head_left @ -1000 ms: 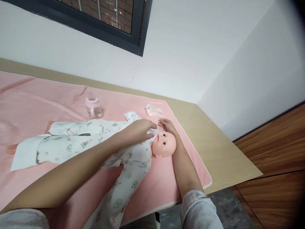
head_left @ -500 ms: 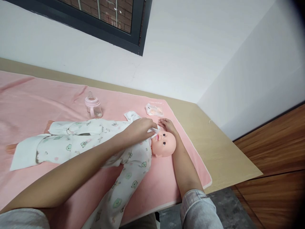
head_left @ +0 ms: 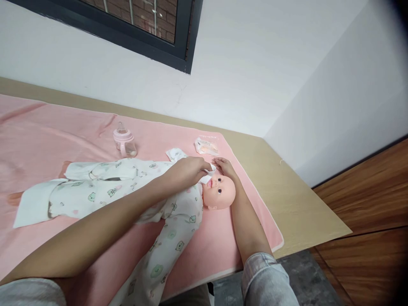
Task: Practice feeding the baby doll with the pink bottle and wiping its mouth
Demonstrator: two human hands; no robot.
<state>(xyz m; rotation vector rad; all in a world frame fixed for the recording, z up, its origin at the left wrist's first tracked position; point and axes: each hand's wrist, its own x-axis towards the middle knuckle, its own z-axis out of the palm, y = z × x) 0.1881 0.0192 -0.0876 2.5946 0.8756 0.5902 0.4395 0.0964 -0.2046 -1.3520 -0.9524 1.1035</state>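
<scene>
A baby doll (head_left: 219,193) lies on its back on a pink blanket (head_left: 47,136), dressed in a white printed sleepsuit (head_left: 121,187). My left hand (head_left: 188,170) is closed on a small white wipe (head_left: 208,171) and holds it against the doll's cheek near the mouth. My right hand (head_left: 225,166) rests with curved fingers on the far side of the doll's head, its forearm running alongside the head. Part of the doll's face is hidden by my left hand.
A pink baby bottle (head_left: 124,142) stands on the blanket behind the doll. A small clear packet (head_left: 206,146) lies near the blanket's far right corner. The tan table (head_left: 299,204) ends at the right, with a wooden floor beyond and white walls behind.
My left hand has slid the white wipe a little up and to the right across the doll's face, toward my right hand. The right hand and the doll stay put.
</scene>
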